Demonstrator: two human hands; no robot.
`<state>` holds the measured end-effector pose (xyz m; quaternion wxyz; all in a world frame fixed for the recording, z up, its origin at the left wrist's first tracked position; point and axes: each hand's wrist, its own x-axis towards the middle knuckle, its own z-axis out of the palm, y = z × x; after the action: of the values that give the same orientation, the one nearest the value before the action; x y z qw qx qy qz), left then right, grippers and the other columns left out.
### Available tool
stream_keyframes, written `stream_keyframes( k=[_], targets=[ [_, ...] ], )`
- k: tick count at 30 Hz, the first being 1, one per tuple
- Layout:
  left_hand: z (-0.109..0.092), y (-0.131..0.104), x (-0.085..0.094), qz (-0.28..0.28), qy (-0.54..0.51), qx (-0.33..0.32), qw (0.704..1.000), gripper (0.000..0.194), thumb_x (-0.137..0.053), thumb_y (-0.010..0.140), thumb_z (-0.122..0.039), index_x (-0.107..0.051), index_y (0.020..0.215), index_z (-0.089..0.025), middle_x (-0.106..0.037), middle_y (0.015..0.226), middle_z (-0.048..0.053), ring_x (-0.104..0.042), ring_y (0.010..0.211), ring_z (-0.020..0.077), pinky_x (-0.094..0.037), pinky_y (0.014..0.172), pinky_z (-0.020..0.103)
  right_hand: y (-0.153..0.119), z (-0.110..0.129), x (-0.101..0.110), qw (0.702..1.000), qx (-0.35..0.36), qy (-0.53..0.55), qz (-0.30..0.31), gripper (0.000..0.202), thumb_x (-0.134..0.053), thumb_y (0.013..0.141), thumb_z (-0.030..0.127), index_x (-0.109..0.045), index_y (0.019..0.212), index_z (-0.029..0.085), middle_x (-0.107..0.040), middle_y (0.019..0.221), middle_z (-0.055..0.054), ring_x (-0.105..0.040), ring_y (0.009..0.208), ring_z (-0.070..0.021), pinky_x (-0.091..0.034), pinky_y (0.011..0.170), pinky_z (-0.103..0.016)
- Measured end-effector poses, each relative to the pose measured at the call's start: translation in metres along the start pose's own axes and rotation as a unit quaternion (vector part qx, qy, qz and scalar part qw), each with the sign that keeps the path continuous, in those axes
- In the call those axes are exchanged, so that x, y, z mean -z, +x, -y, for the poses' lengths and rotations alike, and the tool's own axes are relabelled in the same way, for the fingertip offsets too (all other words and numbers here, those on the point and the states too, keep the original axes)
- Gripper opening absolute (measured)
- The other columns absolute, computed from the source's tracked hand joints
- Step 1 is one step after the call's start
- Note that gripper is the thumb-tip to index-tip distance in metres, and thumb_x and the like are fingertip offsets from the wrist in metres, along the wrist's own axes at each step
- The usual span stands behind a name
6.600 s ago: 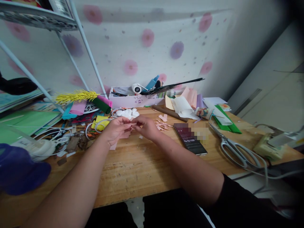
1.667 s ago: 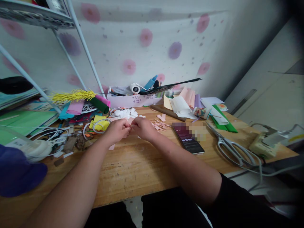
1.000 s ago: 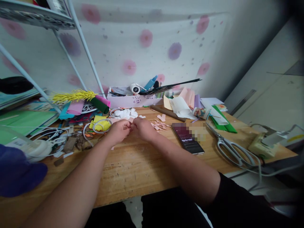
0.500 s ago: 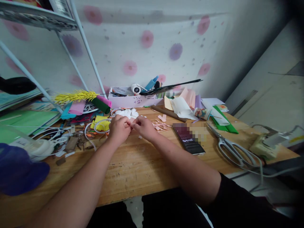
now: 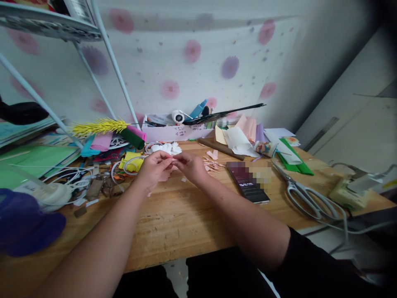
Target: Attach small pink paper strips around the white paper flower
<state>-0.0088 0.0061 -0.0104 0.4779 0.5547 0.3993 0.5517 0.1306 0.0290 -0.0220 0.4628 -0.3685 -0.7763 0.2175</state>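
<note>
Fingertips meet where my left hand (image 5: 156, 167) and my right hand (image 5: 191, 165) pinch together above the wooden table. Whatever they hold is tiny and mostly hidden by the fingers. A pinkish patch shows under my left hand, but I cannot tell whether it is paper or fingers. Right behind the hands lies a bunch of white paper petals (image 5: 166, 147). Beside my right hand is a heap of pale pink paper cuttings (image 5: 214, 164). Yellow paper (image 5: 132, 162) and a white ring-shaped coil (image 5: 128, 167) lie left of my left hand.
To the right lie a phone (image 5: 248, 184) and large scissors (image 5: 305, 196). A brown paper roll (image 5: 221, 149) and a white box of tools (image 5: 173, 133) stand behind. White cables (image 5: 72, 182), a purple cap (image 5: 27, 223) and a yellow bristly stem (image 5: 99, 126) are at left.
Both hands have turned a little, and their fingertips now press together slightly higher. My left hand's fingers have shifted, and a pinkish patch shows below them.
</note>
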Motion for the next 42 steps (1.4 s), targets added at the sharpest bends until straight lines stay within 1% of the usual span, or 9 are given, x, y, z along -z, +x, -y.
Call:
stream_keyframes(
  k=[7, 14, 17, 20, 25, 29, 33, 39, 42],
  targets=[
    [-0.003, 0.000, 0.001, -0.018, 0.138, -0.076, 0.987, 0.007, -0.053, 0.069, -0.023, -0.052, 0.072, -0.017, -0.057, 0.065, -0.001, -0.053, 0.061, 0.0114, -0.042, 0.059, 0.026, 0.003, 0.008, 0.009, 0.994, -0.070, 0.085, 0.015, 0.017, -0.055, 0.069, 0.032, -0.057, 0.067, 0.015, -0.056, 0.061, 0.001, -0.048, 0.056, -0.0080, -0.036, 0.055, -0.020],
    [-0.013, -0.005, 0.000, 0.001, 0.389, -0.211, 0.897, 0.007, -0.048, 0.071, -0.016, -0.054, 0.072, -0.019, -0.057, 0.077, 0.002, -0.051, 0.078, 0.0150, -0.039, 0.073, 0.029, 0.004, 0.015, 0.007, 0.918, -0.213, 0.324, 0.082, 0.014, -0.052, 0.066, 0.028, -0.045, 0.062, 0.016, -0.044, 0.048, 0.005, -0.038, 0.042, -0.0060, -0.032, 0.046, -0.020],
    [-0.008, -0.005, 0.001, -0.023, 0.324, -0.151, 0.934, 0.019, -0.050, 0.071, -0.023, -0.050, 0.090, -0.021, -0.056, 0.081, 0.002, -0.053, 0.076, 0.0139, -0.042, 0.067, 0.026, 0.003, 0.012, 0.008, 0.958, -0.158, 0.232, 0.064, 0.011, -0.050, 0.067, 0.026, -0.049, 0.064, 0.016, -0.046, 0.054, 0.004, -0.042, 0.049, -0.0075, -0.035, 0.052, -0.022],
    [0.000, -0.004, 0.005, 0.050, 0.252, -0.056, 0.965, 0.019, -0.047, 0.074, -0.035, -0.052, 0.084, -0.019, -0.056, 0.074, 0.001, -0.052, 0.063, 0.0126, -0.041, 0.054, 0.024, 0.002, 0.007, 0.009, 0.996, -0.040, 0.065, 0.035, 0.008, -0.048, 0.070, 0.021, -0.053, 0.066, 0.016, -0.051, 0.062, 0.001, -0.046, 0.060, -0.0103, -0.036, 0.059, -0.023],
    [0.006, 0.000, 0.012, 0.096, 0.252, 0.016, 0.963, 0.033, -0.037, 0.077, -0.044, -0.052, 0.065, -0.017, -0.051, 0.059, 0.000, -0.047, 0.052, 0.0114, -0.035, 0.047, 0.023, 0.000, 0.007, 0.011, 0.996, 0.072, -0.045, 0.032, 0.011, -0.047, 0.072, 0.016, -0.057, 0.068, 0.017, -0.054, 0.077, -0.005, -0.048, 0.072, -0.0132, -0.036, 0.064, -0.025],
    [-0.004, 0.000, 0.013, 0.074, 0.381, -0.132, 0.912, 0.030, -0.039, 0.078, -0.036, -0.055, 0.062, -0.017, -0.054, 0.063, 0.002, -0.049, 0.064, 0.0138, -0.037, 0.061, 0.026, 0.001, 0.008, 0.009, 0.997, -0.042, 0.044, 0.052, 0.008, -0.050, 0.070, 0.022, -0.053, 0.065, 0.017, -0.051, 0.063, -0.001, -0.046, 0.061, -0.0118, -0.035, 0.059, -0.025],
    [-0.012, -0.002, 0.009, 0.084, 0.436, -0.209, 0.871, 0.029, -0.040, 0.079, -0.033, -0.056, 0.061, -0.018, -0.054, 0.065, 0.004, -0.047, 0.069, 0.0154, -0.035, 0.067, 0.028, 0.003, 0.008, 0.009, 0.946, -0.171, 0.245, 0.124, 0.013, -0.048, 0.071, 0.027, -0.048, 0.064, 0.016, -0.045, 0.055, 0.003, -0.043, 0.051, -0.0094, -0.035, 0.054, -0.024],
    [0.002, -0.003, 0.007, 0.094, 0.245, -0.048, 0.964, 0.033, -0.036, 0.078, -0.043, -0.053, 0.068, -0.016, -0.052, 0.063, 0.002, -0.047, 0.059, 0.0123, -0.036, 0.054, 0.024, 0.003, 0.009, 0.016, 0.996, -0.006, 0.044, 0.084, 0.008, -0.048, 0.071, 0.020, -0.052, 0.065, 0.016, -0.051, 0.066, -0.001, -0.046, 0.064, -0.0109, -0.035, 0.061, -0.024],
    [0.012, 0.001, 0.009, 0.093, 0.141, 0.042, 0.985, 0.032, -0.040, 0.076, -0.044, -0.049, 0.067, -0.015, -0.049, 0.059, 0.000, -0.044, 0.051, 0.0091, -0.033, 0.046, 0.021, 0.001, 0.009, 0.016, 0.991, 0.081, -0.075, 0.072, 0.010, -0.046, 0.074, 0.015, -0.054, 0.069, 0.016, -0.053, 0.073, -0.003, -0.047, 0.069, -0.0116, -0.035, 0.063, -0.023]
  ],
)
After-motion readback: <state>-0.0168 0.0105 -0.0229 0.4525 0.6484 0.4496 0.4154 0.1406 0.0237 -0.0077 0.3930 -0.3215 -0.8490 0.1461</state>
